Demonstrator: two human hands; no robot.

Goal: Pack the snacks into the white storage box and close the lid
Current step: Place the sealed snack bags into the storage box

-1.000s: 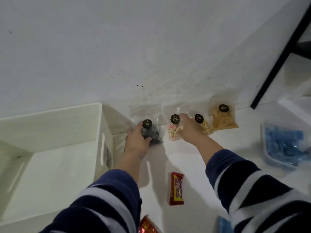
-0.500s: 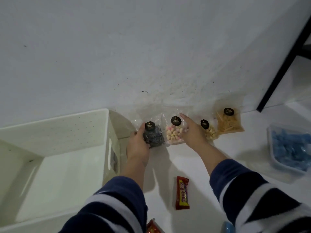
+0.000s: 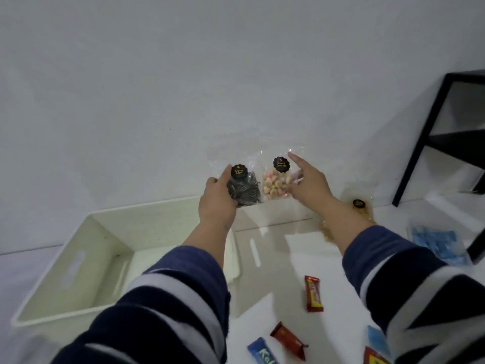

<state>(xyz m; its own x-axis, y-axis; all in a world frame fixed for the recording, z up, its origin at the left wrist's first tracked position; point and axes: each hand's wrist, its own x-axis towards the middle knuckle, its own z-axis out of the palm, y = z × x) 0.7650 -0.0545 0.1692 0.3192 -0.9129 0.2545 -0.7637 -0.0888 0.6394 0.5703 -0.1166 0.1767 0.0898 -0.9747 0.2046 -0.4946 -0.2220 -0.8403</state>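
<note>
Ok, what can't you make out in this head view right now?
- Fourth clear bag: mostly behind the right forearm.
- Packets at the bottom edge, blue bar included: cut off by the frame.
- Box lid: not in view.
- Blue pieces in the clear tub: blurred; type unclear.
- White storage box: near corner behind the left sleeve.

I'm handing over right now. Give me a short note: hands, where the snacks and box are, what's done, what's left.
Left hand grips the dark snack bag, lifted.
Right hand holds the pink-and-cream biscuit bag, also lifted.
White storage box is open, nothing visible inside.
Red bar and other wrapped snacks lie on the table.
Left: drop both bags in, pack the rest, close the lid; no lid in view.
</note>
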